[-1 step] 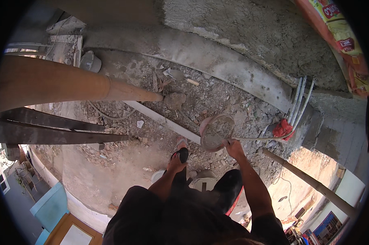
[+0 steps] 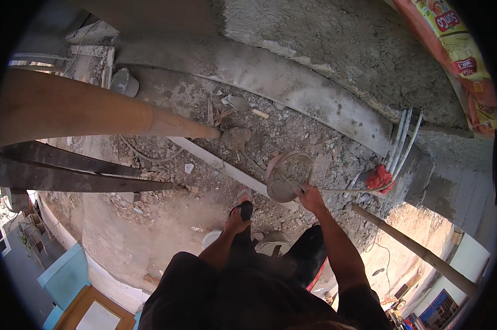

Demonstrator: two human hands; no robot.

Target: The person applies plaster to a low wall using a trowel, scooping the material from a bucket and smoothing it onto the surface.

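Rubble and dried mortar covered the concrete ledge [image 2: 292, 82] below a rough plastered wall [image 2: 336, 38], with a white strip [image 2: 215, 162] lying across the debris. At the ledge's near edge the right hand [image 2: 310, 197] was closed on the rim of a round pan [image 2: 288, 175] caked with grey mortar, tilted with its inside facing the camera. The left hand [image 2: 236, 223] hung lower by a sandalled foot [image 2: 244, 202]; whether it gripped anything could not be told. It looked like the pan was being lifted or set at the ledge, and any next move would call for a steady rim grip. Bundled white pipes [image 2: 402, 140] and a red rag [image 2: 379, 177] stood just right; the pan's far rim and the person's footing were hard to make out
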